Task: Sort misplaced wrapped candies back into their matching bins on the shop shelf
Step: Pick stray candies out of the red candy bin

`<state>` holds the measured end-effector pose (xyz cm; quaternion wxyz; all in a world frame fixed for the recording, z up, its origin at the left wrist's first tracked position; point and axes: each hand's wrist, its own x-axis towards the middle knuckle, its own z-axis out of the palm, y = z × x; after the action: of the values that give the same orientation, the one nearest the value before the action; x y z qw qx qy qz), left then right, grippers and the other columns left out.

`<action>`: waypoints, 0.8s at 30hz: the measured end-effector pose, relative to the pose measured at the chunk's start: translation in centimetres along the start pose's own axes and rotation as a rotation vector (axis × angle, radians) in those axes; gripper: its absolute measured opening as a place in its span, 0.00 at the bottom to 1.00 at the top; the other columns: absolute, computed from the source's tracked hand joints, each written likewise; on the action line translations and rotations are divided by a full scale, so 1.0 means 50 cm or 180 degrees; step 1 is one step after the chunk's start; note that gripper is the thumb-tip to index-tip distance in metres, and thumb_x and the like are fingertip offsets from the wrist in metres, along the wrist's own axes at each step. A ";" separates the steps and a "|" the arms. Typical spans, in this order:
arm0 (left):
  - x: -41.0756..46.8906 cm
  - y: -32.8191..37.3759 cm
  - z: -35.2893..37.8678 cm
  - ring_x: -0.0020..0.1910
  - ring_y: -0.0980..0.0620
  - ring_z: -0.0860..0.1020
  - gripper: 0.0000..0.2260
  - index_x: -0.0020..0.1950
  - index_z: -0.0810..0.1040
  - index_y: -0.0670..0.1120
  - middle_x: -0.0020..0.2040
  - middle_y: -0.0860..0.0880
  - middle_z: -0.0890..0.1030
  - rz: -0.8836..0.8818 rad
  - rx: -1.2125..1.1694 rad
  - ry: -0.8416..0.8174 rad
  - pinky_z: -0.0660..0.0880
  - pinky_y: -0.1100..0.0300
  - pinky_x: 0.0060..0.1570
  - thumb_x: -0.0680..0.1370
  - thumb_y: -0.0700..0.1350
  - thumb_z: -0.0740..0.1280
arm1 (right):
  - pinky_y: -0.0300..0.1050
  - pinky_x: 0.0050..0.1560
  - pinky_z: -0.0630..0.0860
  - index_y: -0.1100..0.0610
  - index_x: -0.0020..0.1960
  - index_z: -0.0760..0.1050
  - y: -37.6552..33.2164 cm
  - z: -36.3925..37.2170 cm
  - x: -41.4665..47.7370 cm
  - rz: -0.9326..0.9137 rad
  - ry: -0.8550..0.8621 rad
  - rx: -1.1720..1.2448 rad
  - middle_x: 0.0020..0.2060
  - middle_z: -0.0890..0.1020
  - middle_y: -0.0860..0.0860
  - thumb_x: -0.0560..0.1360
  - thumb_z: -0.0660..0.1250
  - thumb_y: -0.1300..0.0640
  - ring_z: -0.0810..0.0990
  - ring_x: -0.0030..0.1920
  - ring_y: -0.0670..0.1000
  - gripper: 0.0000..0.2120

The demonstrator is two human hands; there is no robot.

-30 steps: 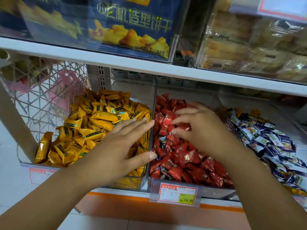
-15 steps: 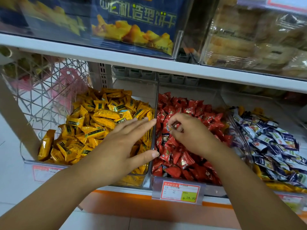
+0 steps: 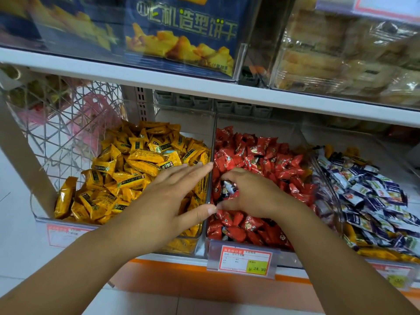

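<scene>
— Red-wrapped candies (image 3: 261,155) fill the middle clear plastic bin (image 3: 254,127); where's the stray?
— There, the right hand (image 3: 252,194) pinches a dark blue-and-white wrapped candy (image 3: 228,187). Flat, fingers straight, the left hand (image 3: 172,196) lies over the yellow-wrapped candies (image 3: 136,160).

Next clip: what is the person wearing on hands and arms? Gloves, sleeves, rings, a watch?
Nothing visible. The left hand and right hand show no gloves or rings. The left forearm and right forearm are bare to the frame edge: no sleeve, watch or bracelet.
</scene>
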<state>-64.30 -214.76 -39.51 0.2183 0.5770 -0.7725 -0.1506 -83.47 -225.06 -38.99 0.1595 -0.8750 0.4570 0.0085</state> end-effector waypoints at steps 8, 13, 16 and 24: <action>-0.001 0.004 -0.002 0.72 0.72 0.40 0.31 0.69 0.40 0.77 0.66 0.82 0.44 -0.0016 -0.0076 -0.0010 0.47 0.66 0.69 0.67 0.76 0.47 | 0.44 0.50 0.71 0.45 0.63 0.73 -0.005 0.013 0.002 0.0027 0.0048 -0.0115 0.57 0.78 0.46 0.73 0.69 0.45 0.76 0.58 0.50 0.19; 0.000 0.001 0.001 0.72 0.70 0.40 0.33 0.69 0.38 0.76 0.69 0.78 0.44 -0.0066 -0.0060 -0.0019 0.48 0.62 0.71 0.66 0.78 0.45 | 0.49 0.50 0.76 0.44 0.52 0.78 0.012 0.023 -0.010 -0.0120 0.0487 0.0875 0.47 0.81 0.41 0.75 0.68 0.54 0.79 0.47 0.46 0.08; 0.000 -0.001 0.001 0.73 0.70 0.41 0.33 0.69 0.39 0.76 0.70 0.78 0.45 -0.0074 -0.0072 -0.0030 0.49 0.60 0.73 0.66 0.78 0.46 | 0.52 0.46 0.77 0.44 0.47 0.79 0.021 0.014 -0.021 -0.0142 0.0779 0.1231 0.43 0.83 0.44 0.75 0.69 0.56 0.80 0.43 0.49 0.07; 0.003 0.006 -0.004 0.73 0.70 0.39 0.33 0.69 0.40 0.77 0.70 0.77 0.44 -0.0117 -0.0022 -0.0071 0.46 0.62 0.72 0.65 0.78 0.46 | 0.49 0.48 0.77 0.44 0.42 0.79 0.027 -0.014 -0.046 -0.0152 0.1085 0.1361 0.41 0.82 0.40 0.74 0.71 0.55 0.80 0.44 0.42 0.05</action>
<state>-64.48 -214.79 -39.16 0.2089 0.5886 -0.7636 -0.1637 -85.99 -224.14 -38.31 0.2615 -0.8208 0.4480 -0.2393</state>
